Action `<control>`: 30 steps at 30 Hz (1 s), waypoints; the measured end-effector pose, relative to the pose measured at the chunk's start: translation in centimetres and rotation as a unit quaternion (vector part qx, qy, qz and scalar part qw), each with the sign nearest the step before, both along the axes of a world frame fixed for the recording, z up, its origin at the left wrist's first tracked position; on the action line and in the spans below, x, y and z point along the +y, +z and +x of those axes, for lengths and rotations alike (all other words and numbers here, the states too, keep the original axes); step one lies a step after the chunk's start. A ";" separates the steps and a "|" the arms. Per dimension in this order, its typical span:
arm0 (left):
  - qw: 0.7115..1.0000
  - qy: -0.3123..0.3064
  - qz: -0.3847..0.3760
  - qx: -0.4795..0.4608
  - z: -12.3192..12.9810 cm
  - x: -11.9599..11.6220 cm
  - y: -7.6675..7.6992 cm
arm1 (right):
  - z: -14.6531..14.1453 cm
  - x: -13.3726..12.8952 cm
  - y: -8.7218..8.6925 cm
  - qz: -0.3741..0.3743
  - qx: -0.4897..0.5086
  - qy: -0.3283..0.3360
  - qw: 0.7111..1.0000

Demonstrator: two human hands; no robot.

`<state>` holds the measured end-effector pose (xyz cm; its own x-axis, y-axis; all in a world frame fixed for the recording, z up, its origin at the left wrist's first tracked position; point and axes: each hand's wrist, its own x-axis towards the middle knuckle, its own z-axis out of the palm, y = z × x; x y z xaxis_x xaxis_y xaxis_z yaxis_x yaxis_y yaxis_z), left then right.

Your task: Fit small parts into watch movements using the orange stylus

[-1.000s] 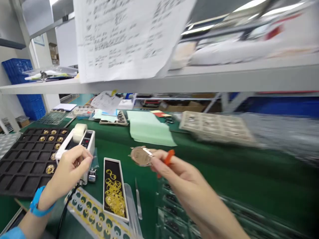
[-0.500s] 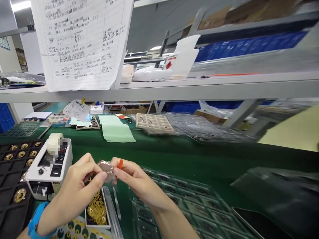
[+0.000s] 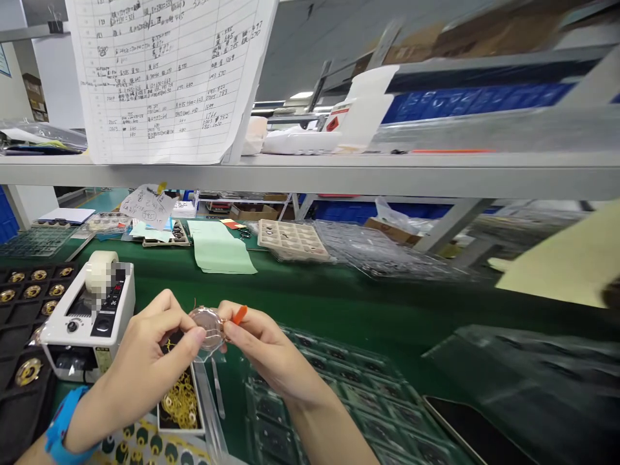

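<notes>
A round, rose-gold-rimmed piece [image 3: 208, 326] that looks like a watch case is held up between my two hands, with see-through film around its lower edge. My left hand [image 3: 155, 349] pinches its left side between thumb and fingers. On the right side, my right hand [image 3: 266, 349] grips the edge, and a small orange tab [image 3: 239, 314] sticks up at its fingertips. Below the hands lies a white box [image 3: 181, 431] of gold-coloured ring-like parts [image 3: 181, 397]. A thin metal strip, perhaps tweezers [image 3: 217, 387], lies beside it.
A white tape dispenser [image 3: 90, 323] stands at left, next to a black tray [image 3: 14, 339] of gold round parts. Clear compartment trays [image 3: 358, 387] and a dark phone-like slab [image 3: 477, 429] lie at right. A shelf edge [image 3: 339, 177] with handwritten sheets [image 3: 169, 84] crosses above.
The view has shifted slightly, moving bench items a little left. Both hands keep their hold on the round piece, whose face and clear film now show more plainly. The orange tab leans further right.
</notes>
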<state>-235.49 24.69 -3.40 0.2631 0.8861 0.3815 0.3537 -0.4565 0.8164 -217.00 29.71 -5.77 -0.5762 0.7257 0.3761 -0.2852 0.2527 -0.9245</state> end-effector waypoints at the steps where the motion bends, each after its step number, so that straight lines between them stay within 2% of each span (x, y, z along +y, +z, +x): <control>1: 1.000 0.002 -0.002 0.000 0.0 0.0 0.0 | 0.0 0.0 0.1 0.004 -0.003 -0.002 1.000; 13: 0.999 0.037 0.028 0.013 0.5 0.7 -0.5 | 0.1 -0.1 0.0 0.034 -0.051 -0.037 0.997; 20: 0.993 0.078 0.080 0.041 1.0 0.6 -0.7 | -0.1 -0.6 0.7 0.050 -0.066 -0.046 0.995; 22: 0.988 0.099 0.099 0.060 0.9 0.7 -0.8 | -0.1 -0.7 0.8 0.058 -0.074 -0.053 0.994; 26: 0.969 0.182 0.131 0.107 0.0 1.2 -0.5 | 0.4 -0.5 0.6 0.054 -0.066 -0.074 0.994; 28: 0.959 0.210 0.164 0.095 -0.7 1.5 -0.2 | 0.6 -0.2 0.4 0.036 -0.049 -0.075 0.995; 30: 0.955 0.209 0.205 0.049 -1.2 1.6 0.0 | 0.6 0.0 0.3 0.013 -0.037 -0.069 0.997</control>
<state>-236.67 26.33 -3.43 -0.0282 0.7025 0.7111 0.6409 -0.5333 0.5522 -216.35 29.73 -5.50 -0.4980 0.7907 0.3561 -0.1770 0.3093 -0.9343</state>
